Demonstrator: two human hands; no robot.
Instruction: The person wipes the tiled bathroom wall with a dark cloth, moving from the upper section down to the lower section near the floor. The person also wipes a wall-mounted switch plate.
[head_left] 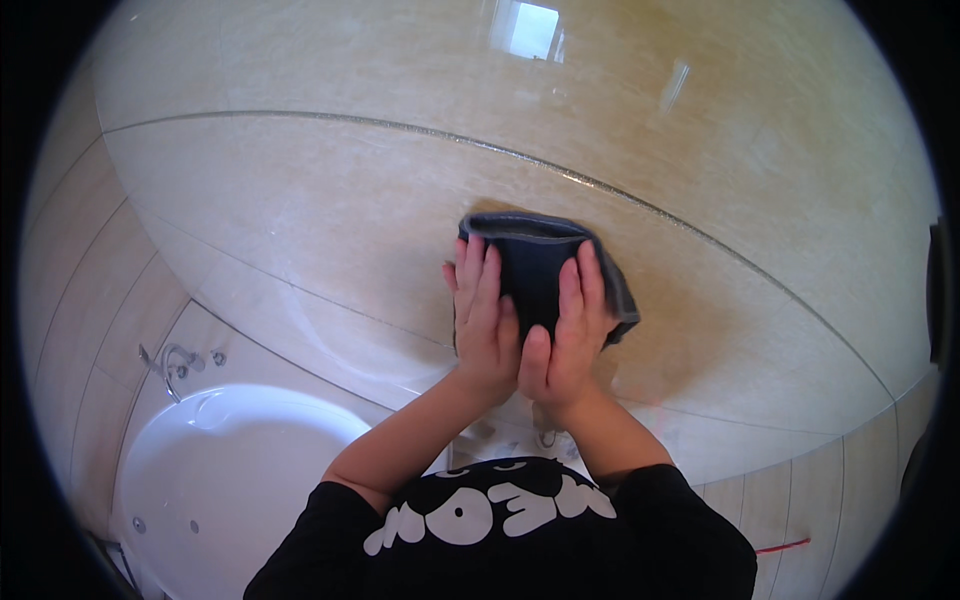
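Observation:
A dark blue-grey folded cloth lies against the glossy beige marble-look wall in front of me. My left hand rests flat on the left part of the cloth, fingers stretched upward. On the right part, my right hand presses flat too, with its thumb apart from the fingers. The heels of both hands come close together below the cloth. Along the top, the cloth's folded edge gapes a little, and its right corner sticks out past my right hand. Neither hand is wrapped round it.
A white bathtub stands at the lower left, with a chrome tap and hand shower at its far corner. A glittery strip crosses the wall above the cloth. At the lower right, a thin red object shows by the wood-look tiles.

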